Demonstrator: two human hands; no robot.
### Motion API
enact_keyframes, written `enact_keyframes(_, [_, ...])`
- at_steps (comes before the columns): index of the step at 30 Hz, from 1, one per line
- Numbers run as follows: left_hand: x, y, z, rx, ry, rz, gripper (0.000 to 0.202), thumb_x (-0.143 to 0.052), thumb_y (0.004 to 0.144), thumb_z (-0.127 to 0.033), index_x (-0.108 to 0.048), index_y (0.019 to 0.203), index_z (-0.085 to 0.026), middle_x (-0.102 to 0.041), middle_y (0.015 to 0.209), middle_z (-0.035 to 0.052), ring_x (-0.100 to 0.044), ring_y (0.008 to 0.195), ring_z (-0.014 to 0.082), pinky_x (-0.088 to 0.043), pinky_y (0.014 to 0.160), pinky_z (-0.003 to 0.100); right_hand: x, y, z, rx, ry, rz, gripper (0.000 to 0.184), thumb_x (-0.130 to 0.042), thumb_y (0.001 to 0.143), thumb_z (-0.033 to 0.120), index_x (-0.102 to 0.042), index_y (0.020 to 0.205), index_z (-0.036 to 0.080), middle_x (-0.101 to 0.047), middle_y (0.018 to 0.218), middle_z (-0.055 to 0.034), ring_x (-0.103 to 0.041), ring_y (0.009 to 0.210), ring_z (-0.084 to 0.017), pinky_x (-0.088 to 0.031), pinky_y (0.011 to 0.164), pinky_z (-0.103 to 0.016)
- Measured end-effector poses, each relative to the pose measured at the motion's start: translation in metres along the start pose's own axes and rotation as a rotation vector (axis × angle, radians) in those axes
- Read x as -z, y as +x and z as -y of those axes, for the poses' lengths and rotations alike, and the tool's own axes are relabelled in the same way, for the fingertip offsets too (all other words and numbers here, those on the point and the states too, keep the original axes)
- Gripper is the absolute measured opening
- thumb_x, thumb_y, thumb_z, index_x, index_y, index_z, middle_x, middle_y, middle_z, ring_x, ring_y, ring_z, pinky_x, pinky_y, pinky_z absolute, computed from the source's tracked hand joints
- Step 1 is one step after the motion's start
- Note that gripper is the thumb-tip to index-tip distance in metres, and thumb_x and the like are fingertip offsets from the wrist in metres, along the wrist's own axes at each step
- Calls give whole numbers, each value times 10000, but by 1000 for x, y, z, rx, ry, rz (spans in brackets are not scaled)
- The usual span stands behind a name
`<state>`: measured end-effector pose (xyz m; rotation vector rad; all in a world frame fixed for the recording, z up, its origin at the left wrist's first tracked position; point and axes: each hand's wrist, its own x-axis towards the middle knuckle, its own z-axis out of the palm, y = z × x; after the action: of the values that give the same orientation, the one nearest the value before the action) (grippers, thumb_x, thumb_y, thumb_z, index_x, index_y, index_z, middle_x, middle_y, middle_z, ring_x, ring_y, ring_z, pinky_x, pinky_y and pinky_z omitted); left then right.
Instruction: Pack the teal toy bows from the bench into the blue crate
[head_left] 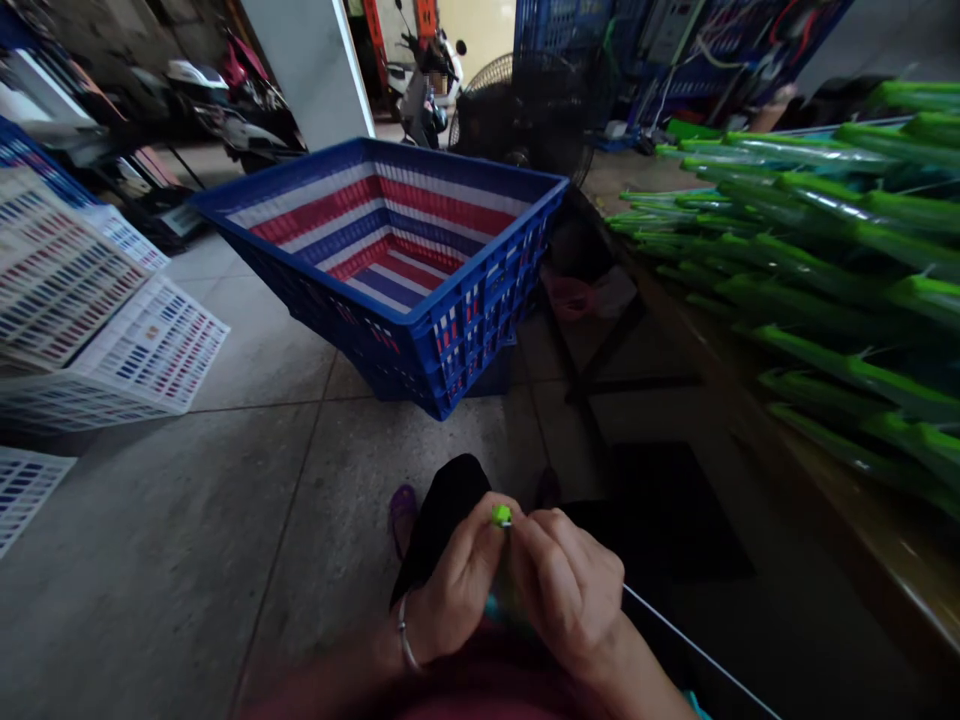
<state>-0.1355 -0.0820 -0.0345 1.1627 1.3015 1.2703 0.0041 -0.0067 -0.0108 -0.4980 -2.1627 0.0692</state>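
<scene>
Close to my lap, my left hand [466, 565] is closed, with thumb and fingers pinching a small bright green piece [500, 515]. The piece's kind is too small to make out. My right hand [566, 580] is curled shut beside it, its fingertips meeting the green piece. A thin white cord [694, 648] runs straight out from behind the right fist toward the bottom right. A tiny white bit shows at the green piece's edge, between the hands. Whatever lies under the palms is hidden.
Ahead stands a blue plastic crate [409, 315] lined with striped cloth. White crates [157, 340] are at the left. On a table [825, 490] at the right lie many long green plastic-wrapped items [825, 270]. A fan [480, 85] and scooters [247, 110] are behind.
</scene>
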Motion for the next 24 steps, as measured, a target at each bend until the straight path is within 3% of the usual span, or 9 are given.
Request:
enact_keyframes(3, [-5, 1, -1, -39, 29, -81, 386, -424, 1054, -418, -497, 1424, -334, -535, 1458, 58, -496, 1357, 221, -411, 1154, 336, -5, 4, -4, -61, 37, -43, 134, -547, 954, 72, -586, 1064, 139, -645, 868, -80, -650, 760, -171, -558, 622, -269])
enact_keyframes(5, [-8, 5, 0, -78, 65, -102, 423, -459, 1047, -393, -461, 1469, -366, -523, 1485, 45, -475, 1398, 230, -392, 1186, 355, -1, 11, -4, -96, 106, -80, 151, -531, 952, 60, -565, 1050, 169, -639, 898, -76, -657, 817, -178, -576, 660, -280])
enact_keyframes(6, [-8, 8, 1, -85, 57, -88, 417, -460, 1047, -394, -467, 1463, -366, -570, 1422, 54, -550, 1320, 232, -445, 1136, 359, 4, 16, -2, -138, 149, -107, 160, -519, 952, 52, -555, 1033, 185, -633, 902, -70, -656, 832, -177, -578, 671, -284])
enact_keyframes(8, [-8, 15, 1, -64, -37, -14, 368, -435, 1051, -428, -510, 1400, -338, -652, 1184, 60, -698, 977, 200, -571, 882, 334, 17, 27, 0, -263, 244, -192, 169, -488, 963, 52, -537, 1005, 208, -612, 895, -52, -654, 843, -175, -575, 691, -297])
enact_keyframes(10, [-5, 22, -2, -8, -161, 65, 320, -416, 1052, -467, -547, 1288, -294, -634, 976, 29, -673, 681, 145, -542, 625, 280, 30, 37, 1, -401, 332, -290, 155, -468, 982, 73, -530, 1000, 213, -588, 900, -41, -648, 846, -173, -564, 713, -312])
enact_keyframes(12, [-2, 26, -6, 3, -205, 100, 274, -441, 1046, -465, -575, 1163, -257, -610, 905, 16, -643, 617, 123, -500, 574, 254, 35, 40, -2, -472, 390, -322, 128, -465, 998, 103, -533, 1011, 211, -579, 918, -40, -641, 853, -171, -550, 727, -317])
enact_keyframes(17, [2, 29, -12, -154, -171, 49, 192, -618, 976, -385, -643, 895, -213, -588, 976, 43, -608, 765, 143, -499, 692, 272, 24, 26, -10, -421, 350, -134, 124, -456, 1004, 112, -525, 1025, 212, -612, 970, -47, -651, 903, -152, -547, 735, -267])
enact_keyframes(21, [-4, 28, -8, -123, -221, -12, 150, -602, 987, -344, -642, 898, -230, -562, 900, 11, -553, 739, 128, -451, 661, 250, 21, 14, -8, -332, 288, -5, 144, -481, 994, 73, -525, 1017, 208, -668, 1043, -80, -677, 988, -164, -558, 742, -249])
enact_keyframes(24, [-7, 28, -6, -112, -197, -42, 137, -588, 997, -332, -658, 926, -238, -570, 903, 4, -545, 772, 126, -445, 695, 245, 21, 12, -4, -341, 329, 39, 142, -488, 1000, 74, -539, 980, 205, -668, 1003, -73, -670, 902, -154, -554, 731, -253])
